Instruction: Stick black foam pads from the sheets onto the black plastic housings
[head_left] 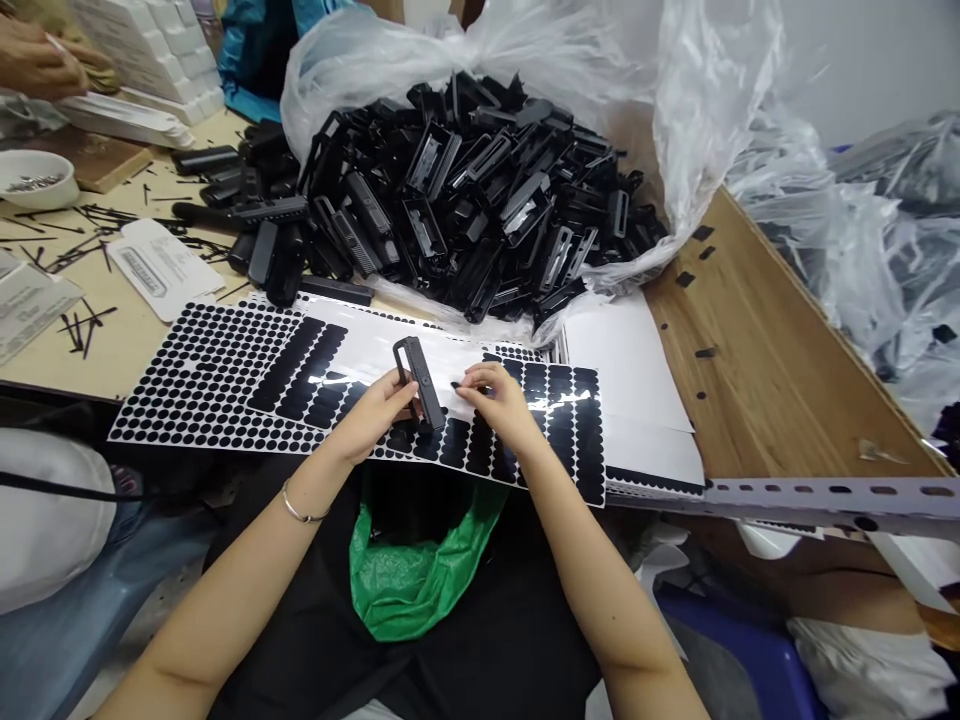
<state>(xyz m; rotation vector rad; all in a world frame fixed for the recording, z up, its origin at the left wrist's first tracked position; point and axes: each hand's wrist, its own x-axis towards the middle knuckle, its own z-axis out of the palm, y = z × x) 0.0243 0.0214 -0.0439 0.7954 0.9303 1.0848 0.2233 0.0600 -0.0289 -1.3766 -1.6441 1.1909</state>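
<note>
My left hand [373,412] is closed on a narrow black plastic part [418,382], held upright over a white sheet of black stickers [225,375]. My right hand [495,400] is just right of that part, its fingertips pinched on a small black sticker [456,385] above another sticker sheet [555,420]. Both sheets lie at the near edge of the wooden table [765,380]. Behind them a clear plastic bag [697,120] holds a big heap of the same black parts [480,190].
More black parts [255,215] lie loose at the left of the heap. A white bowl [34,180], thin black strips [82,325] and white trays [150,50] sit at far left, where another person's hand [37,60] shows. A green bag [420,570] rests on my lap.
</note>
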